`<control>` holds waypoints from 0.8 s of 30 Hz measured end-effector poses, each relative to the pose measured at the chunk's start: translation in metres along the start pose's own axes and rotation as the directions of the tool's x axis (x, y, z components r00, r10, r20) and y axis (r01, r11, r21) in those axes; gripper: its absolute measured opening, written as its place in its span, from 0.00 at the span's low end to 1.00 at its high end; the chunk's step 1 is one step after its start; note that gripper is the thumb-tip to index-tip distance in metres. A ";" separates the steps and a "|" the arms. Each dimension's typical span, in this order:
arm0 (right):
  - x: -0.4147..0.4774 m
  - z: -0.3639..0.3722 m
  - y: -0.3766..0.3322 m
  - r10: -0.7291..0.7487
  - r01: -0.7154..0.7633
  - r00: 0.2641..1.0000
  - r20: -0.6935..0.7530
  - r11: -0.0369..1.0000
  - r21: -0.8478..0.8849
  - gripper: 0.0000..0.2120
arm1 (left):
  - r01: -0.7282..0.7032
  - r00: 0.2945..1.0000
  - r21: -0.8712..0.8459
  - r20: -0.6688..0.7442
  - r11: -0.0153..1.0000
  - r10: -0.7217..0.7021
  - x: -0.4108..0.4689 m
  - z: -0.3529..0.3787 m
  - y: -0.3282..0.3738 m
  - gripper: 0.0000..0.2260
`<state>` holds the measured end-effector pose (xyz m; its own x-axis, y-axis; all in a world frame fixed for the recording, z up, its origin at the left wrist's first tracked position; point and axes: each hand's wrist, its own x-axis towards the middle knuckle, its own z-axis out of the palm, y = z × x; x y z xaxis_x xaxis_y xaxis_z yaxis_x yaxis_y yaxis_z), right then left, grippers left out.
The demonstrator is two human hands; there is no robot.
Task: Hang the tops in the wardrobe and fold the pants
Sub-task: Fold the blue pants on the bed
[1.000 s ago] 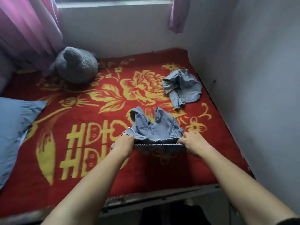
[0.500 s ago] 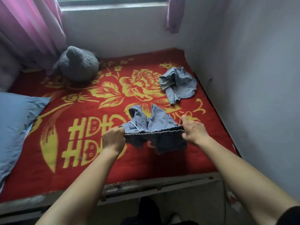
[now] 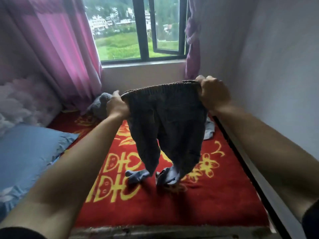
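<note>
I hold a small pair of blue-grey pants (image 3: pixel 165 121) up in the air by the elastic waistband. My left hand (image 3: pixel 117 106) grips the waistband's left end and my right hand (image 3: pixel 213 94) grips its right end, slightly higher. The two legs hang down and their light blue cuffs touch the red blanket (image 3: pixel 172 204) on the bed. A second blue garment (image 3: pixel 209 130) lies on the blanket near the right wall, mostly hidden behind the pants.
A blue pillow (image 3: pixel 29 152) lies at the left of the bed. A grey plush toy (image 3: pixel 100 106) sits at the back by the pink curtain (image 3: pixel 57 49). A window (image 3: pixel 138 28) is straight ahead, one pane swung open. A grey wall (image 3: pixel 276 75) runs along the bed's right side.
Both hands have lifted the pants off the blanket and high into the air, so the legs now hang straight down. My view has tilted up to show the window.
</note>
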<state>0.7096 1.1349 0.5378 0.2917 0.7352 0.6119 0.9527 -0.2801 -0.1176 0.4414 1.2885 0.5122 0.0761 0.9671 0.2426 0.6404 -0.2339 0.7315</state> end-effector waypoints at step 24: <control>0.207 0.072 -0.020 0.284 -0.268 0.959 0.016 0.882 0.389 0.19 | -0.409 0.890 0.186 -0.133 0.893 0.436 0.214 -0.015 0.058 0.12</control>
<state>0.7569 1.3375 0.6104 0.5515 0.6352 0.5407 0.7949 -0.2036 -0.5716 0.4832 1.4801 0.6159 0.2450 0.7456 0.6197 0.6830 -0.5864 0.4354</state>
